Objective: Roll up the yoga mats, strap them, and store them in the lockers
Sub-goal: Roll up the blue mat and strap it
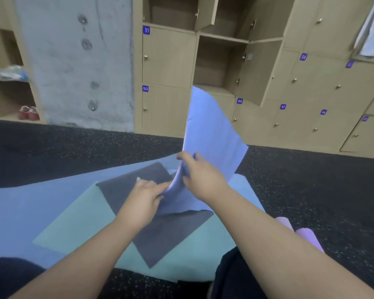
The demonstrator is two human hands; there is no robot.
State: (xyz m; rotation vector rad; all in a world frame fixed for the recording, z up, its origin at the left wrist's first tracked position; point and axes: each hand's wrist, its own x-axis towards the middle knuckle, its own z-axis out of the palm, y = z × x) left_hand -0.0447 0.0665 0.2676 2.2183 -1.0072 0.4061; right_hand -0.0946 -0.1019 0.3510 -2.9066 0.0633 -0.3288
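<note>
A periwinkle-blue yoga mat (212,130) stands bent upward in front of me, its far end curling up before the lockers (168,61). My right hand (200,175) grips its near edge, fingers curled over the fold. My left hand (147,195) pinches the same mat lower down, at the crease. Under them lie a dark grey mat (160,234), a teal mat (78,221) and a light blue mat (20,203), overlapping on the floor.
Wooden numbered lockers line the back wall; two compartments (216,63) in the middle stand with doors open. A concrete pillar (78,61) is at the left, beside a shelf with red shoes (28,112). A pink rolled mat (307,238) lies at my right. The floor is black speckled rubber (311,190).
</note>
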